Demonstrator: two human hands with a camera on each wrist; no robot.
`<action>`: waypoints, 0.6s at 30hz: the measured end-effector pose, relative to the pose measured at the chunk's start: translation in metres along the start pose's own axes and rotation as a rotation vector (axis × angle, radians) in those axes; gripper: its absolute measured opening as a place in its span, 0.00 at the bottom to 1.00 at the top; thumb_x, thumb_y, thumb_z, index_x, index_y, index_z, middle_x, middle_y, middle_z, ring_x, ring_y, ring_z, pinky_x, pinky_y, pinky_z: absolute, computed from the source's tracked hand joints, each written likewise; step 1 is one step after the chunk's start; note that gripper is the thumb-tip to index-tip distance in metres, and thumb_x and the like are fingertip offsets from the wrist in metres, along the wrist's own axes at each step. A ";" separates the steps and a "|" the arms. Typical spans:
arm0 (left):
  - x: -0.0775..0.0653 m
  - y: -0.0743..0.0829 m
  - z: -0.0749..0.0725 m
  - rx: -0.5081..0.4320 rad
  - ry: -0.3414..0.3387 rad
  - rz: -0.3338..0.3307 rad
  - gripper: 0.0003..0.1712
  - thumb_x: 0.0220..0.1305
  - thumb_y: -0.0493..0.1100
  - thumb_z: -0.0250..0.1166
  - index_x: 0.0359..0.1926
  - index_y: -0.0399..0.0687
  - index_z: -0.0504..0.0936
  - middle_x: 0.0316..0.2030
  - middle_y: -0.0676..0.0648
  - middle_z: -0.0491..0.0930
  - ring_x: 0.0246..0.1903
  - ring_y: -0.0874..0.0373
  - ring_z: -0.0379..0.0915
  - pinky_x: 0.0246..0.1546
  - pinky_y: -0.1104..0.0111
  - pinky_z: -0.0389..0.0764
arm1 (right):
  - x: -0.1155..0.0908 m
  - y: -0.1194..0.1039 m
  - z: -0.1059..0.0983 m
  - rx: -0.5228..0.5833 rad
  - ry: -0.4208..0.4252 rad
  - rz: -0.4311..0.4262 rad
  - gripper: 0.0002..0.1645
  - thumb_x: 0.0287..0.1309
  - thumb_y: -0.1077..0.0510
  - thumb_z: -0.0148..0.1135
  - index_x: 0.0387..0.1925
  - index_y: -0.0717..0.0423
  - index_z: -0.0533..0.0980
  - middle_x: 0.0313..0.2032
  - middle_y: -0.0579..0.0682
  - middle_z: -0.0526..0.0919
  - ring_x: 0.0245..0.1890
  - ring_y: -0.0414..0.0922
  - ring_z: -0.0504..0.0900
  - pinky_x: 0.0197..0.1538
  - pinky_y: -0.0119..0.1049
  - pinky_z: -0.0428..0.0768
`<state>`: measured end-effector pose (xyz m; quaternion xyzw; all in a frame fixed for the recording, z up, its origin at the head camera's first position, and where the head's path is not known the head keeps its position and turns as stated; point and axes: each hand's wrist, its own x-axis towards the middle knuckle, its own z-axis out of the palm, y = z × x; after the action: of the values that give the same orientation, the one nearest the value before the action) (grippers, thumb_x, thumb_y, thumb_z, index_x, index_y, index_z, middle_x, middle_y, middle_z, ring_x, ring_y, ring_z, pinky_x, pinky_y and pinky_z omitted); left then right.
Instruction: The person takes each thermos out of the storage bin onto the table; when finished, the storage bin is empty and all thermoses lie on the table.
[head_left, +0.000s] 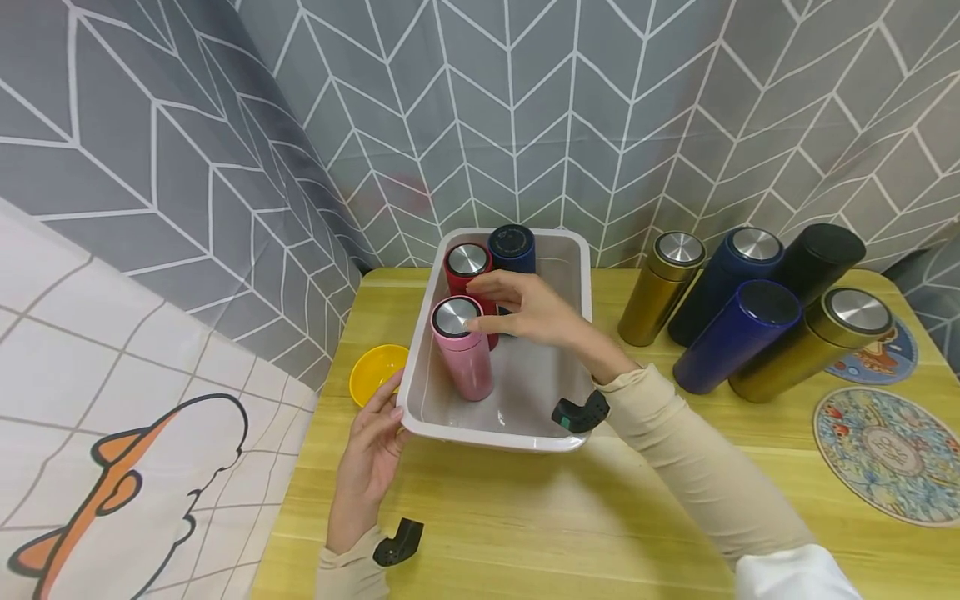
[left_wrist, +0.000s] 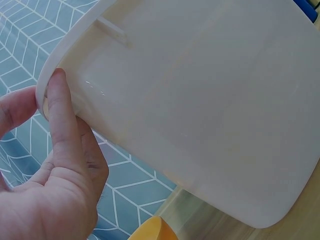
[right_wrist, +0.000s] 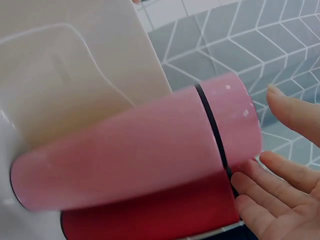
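A white plastic basin [head_left: 487,439] holds a pink thermos [head_left: 468,362], a red thermos [head_left: 467,259] and a dark blue thermos [head_left: 512,242], all upright. My left hand [head_left: 367,454] pinches the basin's near left corner; in the left wrist view the rim runs between thumb and fingers. Over the basin, my right hand [head_left: 536,312] is at the top of the pink thermos, its fingers extended and spread. In the right wrist view the thumb stands apart from the pink lid [right_wrist: 235,115], while the fingertips [right_wrist: 240,182] are close to the pink and red thermoses; contact is unclear.
Right of the basin stand a slim gold thermos [head_left: 648,300], a navy one [head_left: 708,292], a purple-blue one [head_left: 731,342], a black one [head_left: 821,258] and a wide gold one [head_left: 802,354]. A yellow bowl [head_left: 367,375] sits left. Round patterned mats [head_left: 892,454] lie right.
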<state>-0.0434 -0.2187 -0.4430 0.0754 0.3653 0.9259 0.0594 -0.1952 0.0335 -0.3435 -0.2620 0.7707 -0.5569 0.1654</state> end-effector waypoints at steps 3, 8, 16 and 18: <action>0.000 -0.001 -0.001 -0.011 -0.018 0.009 0.29 0.73 0.24 0.38 0.68 0.41 0.72 0.54 0.45 0.80 0.48 0.58 0.82 0.49 0.72 0.87 | 0.003 0.002 0.007 0.004 -0.032 -0.008 0.39 0.51 0.62 0.76 0.65 0.60 0.72 0.63 0.57 0.79 0.65 0.52 0.77 0.74 0.47 0.74; 0.000 -0.001 -0.002 -0.011 -0.012 0.009 0.29 0.73 0.25 0.39 0.68 0.42 0.72 0.55 0.46 0.80 0.49 0.58 0.82 0.50 0.72 0.87 | 0.007 0.002 0.016 -0.020 -0.072 -0.038 0.43 0.47 0.62 0.78 0.66 0.59 0.71 0.63 0.57 0.79 0.62 0.52 0.80 0.67 0.45 0.80; 0.000 0.000 0.000 -0.007 0.004 0.004 0.29 0.73 0.25 0.39 0.68 0.43 0.73 0.54 0.47 0.80 0.47 0.59 0.82 0.49 0.73 0.87 | 0.011 0.004 0.022 -0.109 -0.061 -0.048 0.47 0.43 0.58 0.81 0.67 0.56 0.71 0.60 0.53 0.81 0.55 0.48 0.80 0.59 0.38 0.82; 0.000 0.000 0.001 -0.007 0.009 0.003 0.29 0.73 0.25 0.39 0.67 0.43 0.73 0.54 0.47 0.80 0.47 0.59 0.83 0.49 0.73 0.87 | 0.012 0.005 0.023 -0.130 -0.056 -0.045 0.47 0.42 0.57 0.82 0.66 0.55 0.72 0.59 0.52 0.82 0.53 0.48 0.80 0.58 0.37 0.82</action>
<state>-0.0429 -0.2179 -0.4424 0.0717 0.3622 0.9276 0.0567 -0.1933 0.0103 -0.3550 -0.3050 0.7943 -0.5015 0.1569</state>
